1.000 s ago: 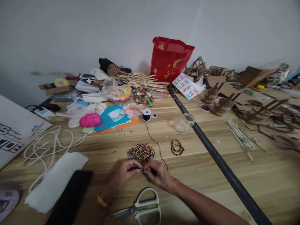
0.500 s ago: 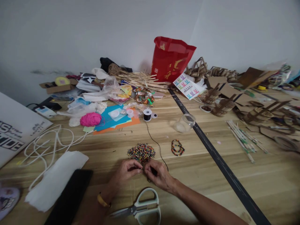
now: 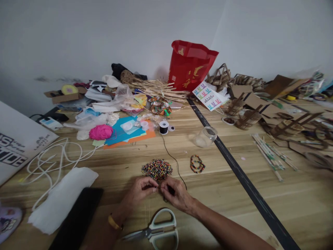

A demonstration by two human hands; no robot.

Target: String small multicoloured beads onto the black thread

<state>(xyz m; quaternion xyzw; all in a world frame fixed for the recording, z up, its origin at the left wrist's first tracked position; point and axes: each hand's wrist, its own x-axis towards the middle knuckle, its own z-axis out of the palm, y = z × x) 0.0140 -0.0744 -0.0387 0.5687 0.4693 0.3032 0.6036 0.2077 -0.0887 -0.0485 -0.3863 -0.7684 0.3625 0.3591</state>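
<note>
Just in front of a heap of small multicoloured beads [image 3: 156, 169], my two hands meet with their fingertips almost touching. My left hand [image 3: 142, 188] is closed in a pinch on what looks like a tiny bead, mostly covered by the fingers. Thumb and forefinger of my right hand [image 3: 176, 194] pinch the black cord [image 3: 174, 157], whose end is too fine to make out. That cord runs back to a spool [image 3: 163, 127], and a bit of it hangs below my right fingers. Scissors [image 3: 158, 231] with pale handles lie close below my hands.
Right of the heap lie beaded bracelets [image 3: 197, 164], with a glass jar [image 3: 205, 136] behind them. A black phone-like slab [image 3: 78, 217] and white tissue [image 3: 63, 199] are at left. Craft materials and a red bag [image 3: 191, 66] line the back; small woven baskets [image 3: 248, 119] stand at right.
My fingertips have shifted very slightly while staying pinched together. Everything else on the table is in the same place.
</note>
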